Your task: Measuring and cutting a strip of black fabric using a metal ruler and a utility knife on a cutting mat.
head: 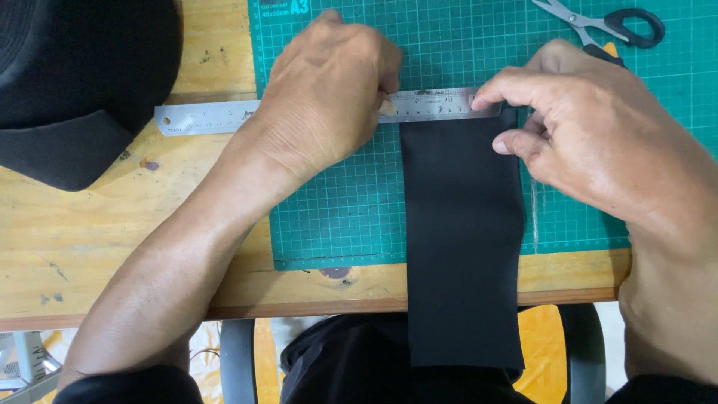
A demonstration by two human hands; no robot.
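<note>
Left hand point(329, 93) is pressing fingers-down on a steel ruler point(209, 117) lying across the far end of a black fabric strip point(460, 239). Right hand point(591, 131) is pinching the ruler's right end. The strip is lying on a green cutting mat point(336, 202), hanging over the near table edge point(112, 247); scissors point(606, 22) are lying far right.

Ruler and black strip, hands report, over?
Left hand pressing steel ruler. Right hand pinching ruler's end over black strip. Scissors lie clear.

Bare forearms, black rolled sleeves
</note>
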